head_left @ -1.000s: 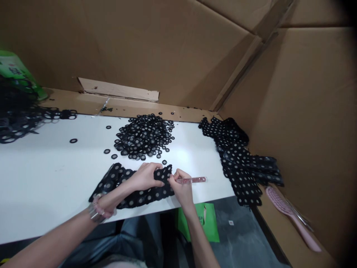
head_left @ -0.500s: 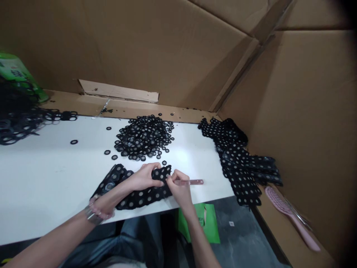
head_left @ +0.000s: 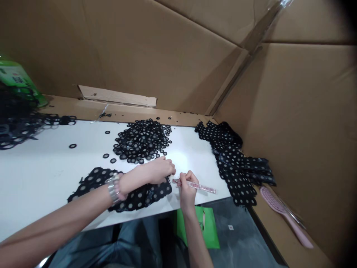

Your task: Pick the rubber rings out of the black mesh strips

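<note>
Right hand (head_left: 188,190) and pink stick (head_left: 205,188) have shifted rightward, clear of the dotted sheet (head_left: 141,199)

Left hand (head_left: 157,170) has slid rightward too, between the ring pile (head_left: 142,140) and the sheet's near part; whether its curled fingers pinch anything, I cannot tell. Right thumb and fingers pinch the stick, nearer and right of the pile. Nearer than the pile lies the sheet; more dotted pieces (head_left: 235,163) lie right of it.

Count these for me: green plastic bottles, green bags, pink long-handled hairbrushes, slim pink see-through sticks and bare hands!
Green plastic bottle: 1
Green bag: 1
Pink long-handled hairbrush: 1
Slim pink see-through stick: 1
Bare hands (left hand, right hand): 2
Total: 6
</note>
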Motion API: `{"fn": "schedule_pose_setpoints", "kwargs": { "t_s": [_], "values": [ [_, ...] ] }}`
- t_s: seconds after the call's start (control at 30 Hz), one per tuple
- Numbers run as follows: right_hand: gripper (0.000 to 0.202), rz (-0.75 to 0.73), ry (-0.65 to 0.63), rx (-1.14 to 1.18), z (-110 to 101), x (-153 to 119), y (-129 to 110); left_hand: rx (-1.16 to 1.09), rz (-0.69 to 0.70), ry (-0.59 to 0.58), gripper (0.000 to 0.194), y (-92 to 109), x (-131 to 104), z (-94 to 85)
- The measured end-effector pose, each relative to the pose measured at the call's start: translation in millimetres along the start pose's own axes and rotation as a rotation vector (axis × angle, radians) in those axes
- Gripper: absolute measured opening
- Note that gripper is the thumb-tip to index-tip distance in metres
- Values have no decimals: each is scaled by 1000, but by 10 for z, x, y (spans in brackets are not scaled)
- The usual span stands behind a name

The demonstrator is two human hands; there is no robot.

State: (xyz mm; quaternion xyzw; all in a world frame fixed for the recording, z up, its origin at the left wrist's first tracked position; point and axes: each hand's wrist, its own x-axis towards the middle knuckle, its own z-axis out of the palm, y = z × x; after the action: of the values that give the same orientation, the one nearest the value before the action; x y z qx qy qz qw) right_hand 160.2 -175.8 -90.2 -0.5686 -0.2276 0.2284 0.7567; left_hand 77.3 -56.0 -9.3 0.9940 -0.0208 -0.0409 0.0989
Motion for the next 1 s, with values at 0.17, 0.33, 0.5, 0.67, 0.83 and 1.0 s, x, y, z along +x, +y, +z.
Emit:
{"fn": "schedule_pose_setpoints", "kwargs": {
  "t_s": [0.17,0.33,0.5,0.67,0.83,1.0],
  "values": [
    [33,20,67,110,-17,6,13,28,24,-188,14,-54,185,62],
    [35,-24,165,171,-30,0,-28,10,23,-283,9,-12,242,-59],
    [36,-90,412,208,-241,-75,-270,64,-81,-359,11,229,269,-411],
    [33,-230,612,274,-489,-233,-794,144,4,-369,11,727,180,-1180],
    [31,-430,626,332,-566,-391,-1212,-187,151,-14,7,937,75,-1772],
    [30,-530,614,300,-576,-468,-1365,-833,-85,254,7,595,-125,-1378]
  ]
}}
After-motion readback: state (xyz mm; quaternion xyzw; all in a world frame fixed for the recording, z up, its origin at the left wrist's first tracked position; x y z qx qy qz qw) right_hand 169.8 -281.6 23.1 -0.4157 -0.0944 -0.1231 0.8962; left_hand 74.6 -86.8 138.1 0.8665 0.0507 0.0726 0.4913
